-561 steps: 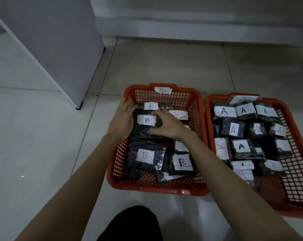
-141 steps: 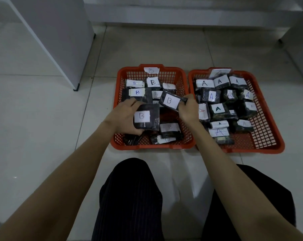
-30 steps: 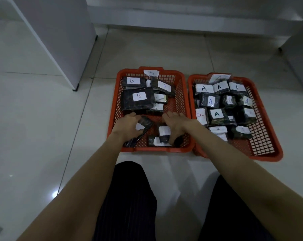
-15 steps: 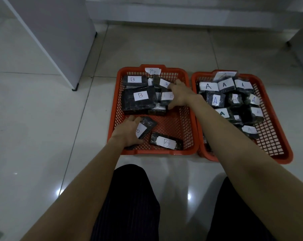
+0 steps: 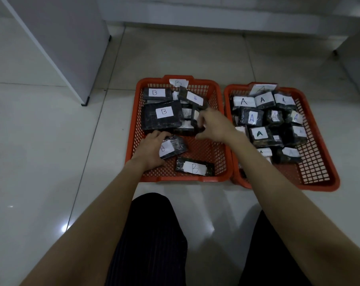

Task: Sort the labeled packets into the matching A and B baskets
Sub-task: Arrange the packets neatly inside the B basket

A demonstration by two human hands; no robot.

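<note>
**Q:** What sits nearest the camera?

**A:** Two bare forearms reach out over dark trousers toward two orange baskets on a tiled floor. The left hand (image 5: 152, 149) curls round a dark packet (image 5: 173, 147) with a white B label, at the near left of the B basket (image 5: 226, 162). A second B packet (image 5: 194, 167) lies loose just beside it, by the near rim.

**Q:** And the right hand?

**A:** The right hand (image 5: 213, 125) reaches mid-basket, fingers bent on a small packet (image 5: 196, 119); its label is hidden.

**Q:** Farther back?

**A:** A big B packet (image 5: 163, 116) and more B packets crowd the far end. To the right, the A basket (image 5: 319, 178) holds many packets, every readable label an A.

**Q:** How much is left?

**A:** No packet shows on the floor, so the sorting looks nearly done; what remains seems to be tidying the B packets.
</note>
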